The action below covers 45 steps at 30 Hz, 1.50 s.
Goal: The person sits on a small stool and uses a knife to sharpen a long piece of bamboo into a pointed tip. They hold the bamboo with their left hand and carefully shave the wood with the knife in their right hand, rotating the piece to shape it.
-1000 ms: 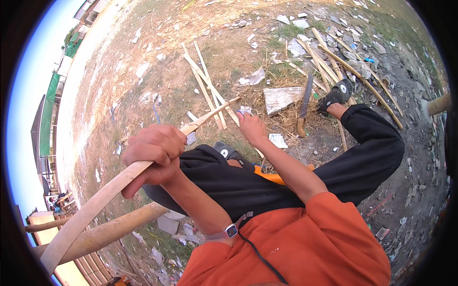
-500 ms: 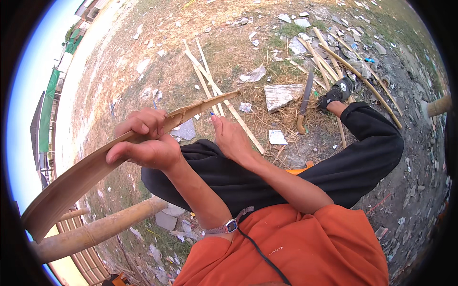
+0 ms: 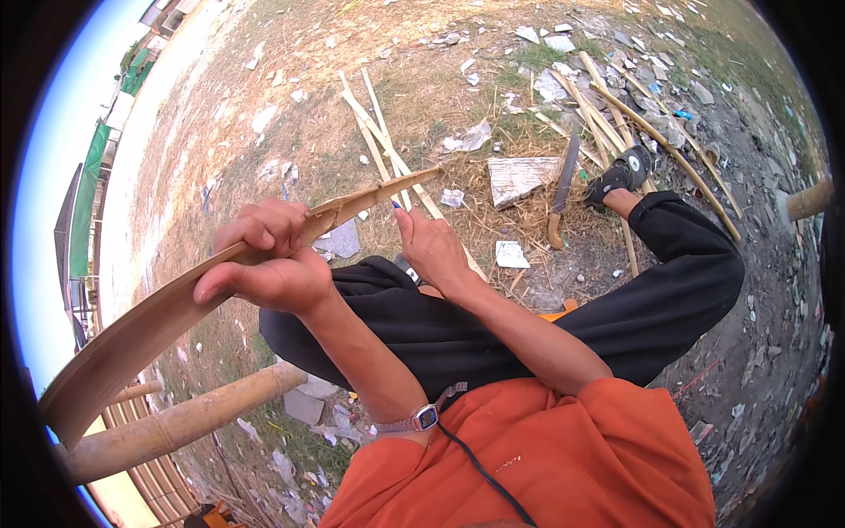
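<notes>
Littered dirt ground — left hand grip clenched round bamboo strip, right hand spread.

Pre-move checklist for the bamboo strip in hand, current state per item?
1. Left hand wrapped around the bamboo strip: ok.
2. Right hand on the strip: cannot tell; it sits just below the strip's far end, contact unclear.
3. Strip intact: not ok; a crack or notch shows ahead of the left hand.
4. Knife clear of both hands: ok, lying on the ground.
5. Legs under the strip: not ok; the black trousers lie directly beneath.
</notes>
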### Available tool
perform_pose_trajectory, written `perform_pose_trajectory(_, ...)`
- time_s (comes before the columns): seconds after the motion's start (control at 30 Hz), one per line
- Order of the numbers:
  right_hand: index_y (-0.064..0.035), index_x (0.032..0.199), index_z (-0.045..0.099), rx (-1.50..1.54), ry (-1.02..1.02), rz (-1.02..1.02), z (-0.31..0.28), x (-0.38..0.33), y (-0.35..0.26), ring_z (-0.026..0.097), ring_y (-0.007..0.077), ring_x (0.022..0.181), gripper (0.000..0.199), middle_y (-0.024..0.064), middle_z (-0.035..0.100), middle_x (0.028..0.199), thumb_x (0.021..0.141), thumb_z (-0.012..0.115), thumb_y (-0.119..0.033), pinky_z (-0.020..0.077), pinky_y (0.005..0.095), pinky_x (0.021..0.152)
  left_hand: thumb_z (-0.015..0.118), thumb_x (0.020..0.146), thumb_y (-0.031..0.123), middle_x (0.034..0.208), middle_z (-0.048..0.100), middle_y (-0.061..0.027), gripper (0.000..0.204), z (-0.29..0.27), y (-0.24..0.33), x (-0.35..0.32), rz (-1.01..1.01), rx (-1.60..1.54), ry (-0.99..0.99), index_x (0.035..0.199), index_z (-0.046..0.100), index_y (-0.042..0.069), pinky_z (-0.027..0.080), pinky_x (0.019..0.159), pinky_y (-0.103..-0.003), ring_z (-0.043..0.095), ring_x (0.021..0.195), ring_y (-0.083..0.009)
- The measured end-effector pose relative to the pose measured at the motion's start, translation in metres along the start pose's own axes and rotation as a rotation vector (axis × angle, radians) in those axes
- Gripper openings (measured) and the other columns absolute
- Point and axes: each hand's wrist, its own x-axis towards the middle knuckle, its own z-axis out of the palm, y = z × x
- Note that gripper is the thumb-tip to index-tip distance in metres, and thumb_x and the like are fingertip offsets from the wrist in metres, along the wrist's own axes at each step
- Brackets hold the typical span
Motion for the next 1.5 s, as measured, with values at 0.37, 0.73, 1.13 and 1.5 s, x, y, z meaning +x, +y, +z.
perform_pose_trajectory(0.37, 0.0017, 0.088, 0.06, -0.045, -0.021, 0.033, -0.005, 0.007, 0.007, 0.058, 0.049, 0.071, 0.048, 0.0313, 0.058, 0.07, 0.097, 0.035, -0.038, 0.0463, 0.055, 0.068, 0.02, 0.083, 0.075, 0.049, 0.025, 0.0004, 0.071, 0.002, 0.0, 0.002, -0.012, -0.002, -0.047, 0.064, 0.032, 0.009, 0.024, 0.043, -0.027, 0.021, 0.043, -0.0122)
perform_pose_trajectory(0.73, 0.0032, 0.086, 0.061, -0.056, -0.011, 0.03, -0.004, 0.01, 0.003, 0.057, 0.0494, 0.071, 0.05, 0.0326, 0.057, 0.069, 0.098, 0.033, -0.037, 0.0445, 0.0553, 0.067, 0.019, 0.082, 0.077, 0.049, 0.025, 0.0005, 0.072, -0.003, 0.001, -0.002, -0.018, 0.0, -0.086, 0.062, 0.03, 0.008, 0.024, 0.042, -0.027, 0.022, 0.043, -0.0124)
perform_pose_trajectory(1.13, 0.0026, 0.088, 0.062, -0.141, 0.029, 0.055, 0.018, 0.027, 0.05, 0.06, 0.0459, 0.073, 0.052, 0.0281, 0.061, 0.072, 0.097, 0.032, -0.04, 0.0458, 0.0552, 0.068, 0.019, 0.081, 0.078, 0.048, 0.025, 0.0006, 0.073, 0.009, 0.002, -0.003, -0.045, -0.048, -0.092, 0.06, 0.028, 0.009, 0.026, 0.042, -0.028, 0.022, 0.043, -0.0128)
perform_pose_trajectory(1.5, 0.0018, 0.08, 0.062, -0.063, 0.017, 0.094, 0.024, 0.05, 0.06, 0.06, 0.0462, 0.07, 0.054, 0.0282, 0.06, 0.071, 0.098, 0.032, -0.04, 0.0475, 0.0533, 0.067, 0.018, 0.082, 0.077, 0.051, 0.023, 0.0006, 0.069, 0.005, 0.003, -0.001, -0.052, -0.052, -0.125, 0.065, 0.03, 0.011, 0.029, 0.05, -0.031, 0.022, 0.046, -0.0133)
